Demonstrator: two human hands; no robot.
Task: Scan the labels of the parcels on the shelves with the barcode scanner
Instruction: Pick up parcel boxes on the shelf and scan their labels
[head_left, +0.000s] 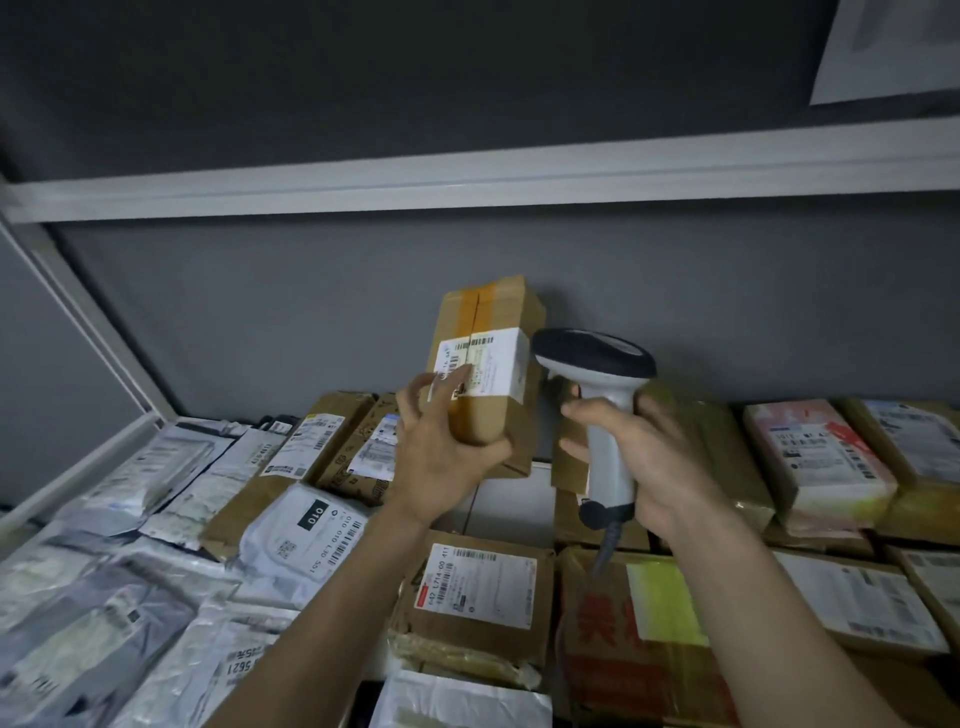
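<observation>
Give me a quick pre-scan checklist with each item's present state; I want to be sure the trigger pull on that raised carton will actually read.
1. Scanner held firmly: ok. The right hand wraps the handle of the barcode scanner.
2. Parcel supported: ok. The left hand holds the brown carton upright by its lower end.
3. Label facing outward: ok. The white label shows its barcodes.
4. Label unobstructed: not ok. Left fingertips overlap its lower left corner.
5. Scanner head aimed at the label: cannot tell. The head sits beside the carton's right edge; its window is not visible.
6. Cable free: cannot tell. The cable runs down between the parcels.
</observation>
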